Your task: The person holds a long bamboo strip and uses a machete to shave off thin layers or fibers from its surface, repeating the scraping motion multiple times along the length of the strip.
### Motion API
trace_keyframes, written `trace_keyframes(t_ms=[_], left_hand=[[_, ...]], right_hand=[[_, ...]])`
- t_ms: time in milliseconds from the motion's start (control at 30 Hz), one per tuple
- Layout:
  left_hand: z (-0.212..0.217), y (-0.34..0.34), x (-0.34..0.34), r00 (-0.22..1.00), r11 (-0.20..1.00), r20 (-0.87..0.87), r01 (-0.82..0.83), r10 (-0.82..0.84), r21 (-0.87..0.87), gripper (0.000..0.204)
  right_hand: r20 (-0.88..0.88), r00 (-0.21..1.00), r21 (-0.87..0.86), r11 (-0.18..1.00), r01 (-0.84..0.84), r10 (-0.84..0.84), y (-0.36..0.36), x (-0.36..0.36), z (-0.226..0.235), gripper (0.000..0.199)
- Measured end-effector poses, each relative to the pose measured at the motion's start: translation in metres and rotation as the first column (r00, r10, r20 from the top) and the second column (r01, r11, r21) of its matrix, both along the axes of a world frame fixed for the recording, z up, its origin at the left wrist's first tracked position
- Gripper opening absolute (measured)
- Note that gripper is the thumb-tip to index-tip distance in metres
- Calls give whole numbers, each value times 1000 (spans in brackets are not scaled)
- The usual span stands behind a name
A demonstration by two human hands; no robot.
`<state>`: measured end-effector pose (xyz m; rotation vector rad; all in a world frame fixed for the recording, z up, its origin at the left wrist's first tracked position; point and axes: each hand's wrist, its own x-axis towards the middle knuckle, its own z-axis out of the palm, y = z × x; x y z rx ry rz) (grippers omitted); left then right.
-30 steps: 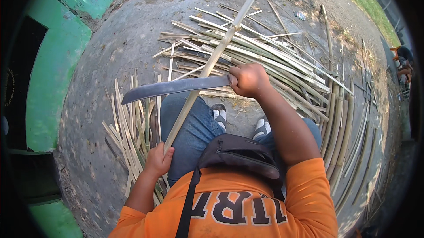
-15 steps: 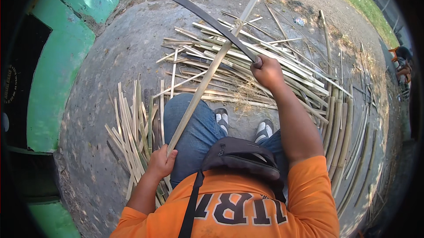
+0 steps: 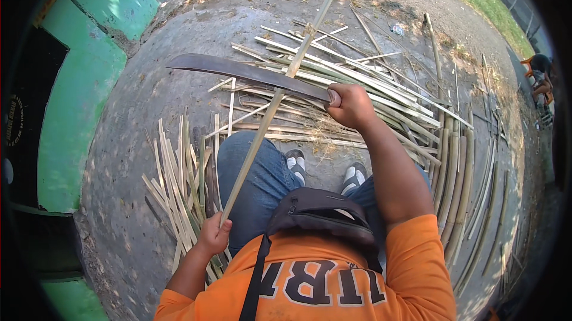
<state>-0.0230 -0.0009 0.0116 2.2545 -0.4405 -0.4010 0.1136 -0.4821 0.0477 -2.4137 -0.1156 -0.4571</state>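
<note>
My left hand (image 3: 214, 234) is closed round the near end of a long split bamboo strip (image 3: 260, 136), which slants up and away past my left knee. The strip has a knobby node toward its far end. In my right hand (image 3: 350, 106) is the handle of a machete (image 3: 238, 73), its long dark blade reaching left across the middle of the strip. Blade and strip cross in the picture; whether they touch I cannot tell. Beyond my feet lies a loose pile of pale bamboo strips (image 3: 381, 91).
A bundle of bamboo strips (image 3: 173, 172) lies beside my left leg. Whole bamboo poles (image 3: 456, 178) lie on the right. A green wall (image 3: 77, 112) stands at the left. A person (image 3: 541, 76) sits far off at the right. A black bag (image 3: 322, 216) rests at my waist.
The machete has swung from pointing far and left to lying nearly level across the strip, and my right hand has come slightly nearer and left. The strip has tipped a little more upright.
</note>
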Motion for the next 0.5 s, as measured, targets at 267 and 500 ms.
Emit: trace_keyframes(t_ms=[267,500], left_hand=[[-8,17,-24,990,996,-139,-11,24,92,55],[-3,2,-39,975,958,14,-223,224,181,50]], right_hand=[[-225,974,-231,972,-37,-16,-2,-4,6,17],[-271,963,-261,963,-71,-3,-9,-4,12,16]])
